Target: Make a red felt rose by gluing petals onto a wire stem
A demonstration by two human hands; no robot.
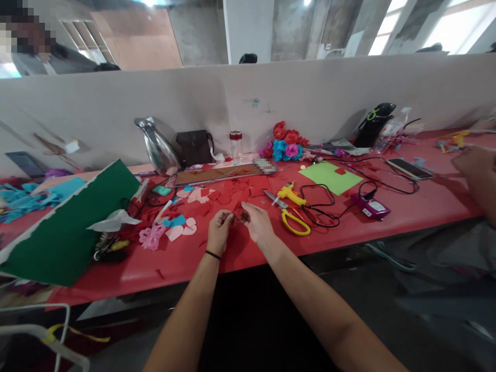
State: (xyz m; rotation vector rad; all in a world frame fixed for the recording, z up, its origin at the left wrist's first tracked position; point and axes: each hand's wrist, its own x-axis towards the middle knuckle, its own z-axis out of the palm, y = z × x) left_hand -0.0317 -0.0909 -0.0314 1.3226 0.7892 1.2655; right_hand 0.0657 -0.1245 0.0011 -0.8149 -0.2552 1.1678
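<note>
Near the front of the red-covered table, my left hand [219,230] is closed in a pinch, with a dark band round the wrist. My right hand [259,222] faces it, its fingers pinched too. Between the fingertips is a small red paper piece [237,216], hard to make out against the red cover. Just right of my hands lie yellow-handled scissors [295,223] with open blades, and a yellow glue gun [291,193]. Pink paper cutouts [188,227] and a pink lacy piece [152,237] lie to the left, with red paper scraps [242,190] behind my hands.
A green board [73,227] leans at the left. Along the back wall stand a metal jug [158,147], a dark bag [195,147], a jar [236,146] and paper flowers [287,142]. At right are a green sheet [331,177], a purple box [372,207], cables, a phone [409,168] and another person's arm [475,173].
</note>
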